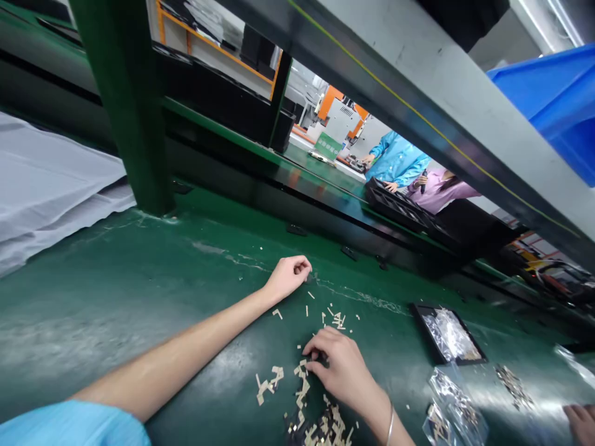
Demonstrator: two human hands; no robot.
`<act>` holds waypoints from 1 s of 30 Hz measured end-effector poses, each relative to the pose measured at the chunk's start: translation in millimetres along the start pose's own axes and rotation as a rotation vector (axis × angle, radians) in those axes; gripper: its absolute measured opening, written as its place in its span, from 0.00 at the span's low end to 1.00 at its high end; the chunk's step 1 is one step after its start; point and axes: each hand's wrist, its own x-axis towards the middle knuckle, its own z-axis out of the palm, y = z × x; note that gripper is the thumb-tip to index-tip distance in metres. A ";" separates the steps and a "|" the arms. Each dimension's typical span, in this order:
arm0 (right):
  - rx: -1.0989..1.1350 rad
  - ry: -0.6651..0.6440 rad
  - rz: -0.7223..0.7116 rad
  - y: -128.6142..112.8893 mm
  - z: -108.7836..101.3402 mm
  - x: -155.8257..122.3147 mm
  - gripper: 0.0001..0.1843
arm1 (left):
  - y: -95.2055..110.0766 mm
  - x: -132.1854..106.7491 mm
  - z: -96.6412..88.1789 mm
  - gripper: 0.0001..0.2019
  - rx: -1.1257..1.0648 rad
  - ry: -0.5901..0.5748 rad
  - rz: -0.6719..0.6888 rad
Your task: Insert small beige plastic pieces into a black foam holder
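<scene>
My left hand (289, 276) is held over the green tabletop, its thumb and forefinger closed in a pinch. Whatever lies between those fingertips is too small to make out. Lower and to the right, my right hand (338, 360) reaches down among tiny pale pieces, fingers curled, with a small gap between thumb and forefinger. Beneath it lies a heap of small beige and dark flat pieces (329, 427), partly hidden by the wrist. A loose cluster of beige pieces (268, 385) is left of the heap. More thin strips (338, 321) lie scattered between the hands.
On the right are a black tray (425, 334) holding a clear bag, bags of small parts (458, 402) and a loose pile (514, 387). Another person's hand (581, 421) shows at the right edge. A green post (134, 111) and white sheeting (51, 186) stand left.
</scene>
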 end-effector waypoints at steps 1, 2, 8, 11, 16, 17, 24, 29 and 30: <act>0.000 -0.002 0.007 -1.5 0.9 1.3 0.10 | 0.6 -0.8 0.4 0.06 0.015 -0.004 0.011; 0.003 -0.007 0.013 -2.8 1.6 2.4 0.09 | 1.5 -1.8 0.9 0.06 0.031 -0.008 0.023; 0.166 0.106 0.053 1.6 8.7 3.2 0.09 | 14.9 -13.9 9.1 0.08 0.099 -0.055 0.096; 0.397 0.264 0.173 18.0 12.1 4.8 0.05 | 25.1 -23.4 17.2 0.09 0.125 -0.148 0.131; 0.594 0.451 0.263 42.7 7.2 6.2 0.04 | 40.6 -39.7 29.0 0.11 0.187 -0.365 0.179; 0.606 0.457 0.251 44.1 5.0 5.3 0.04 | 42.5 -42.2 30.4 0.11 0.202 -0.394 0.184; 0.625 0.394 0.217 42.3 -2.3 -3.1 0.12 | 45.6 -56.9 38.5 0.08 0.283 -0.537 0.226; 0.734 0.496 0.227 48.7 3.9 -5.4 0.10 | 49.4 -65.1 46.5 0.13 0.091 -0.488 0.054; 0.731 0.540 0.237 48.7 5.0 -6.1 0.06 | 50.4 -66.0 47.4 0.14 0.040 -0.478 0.014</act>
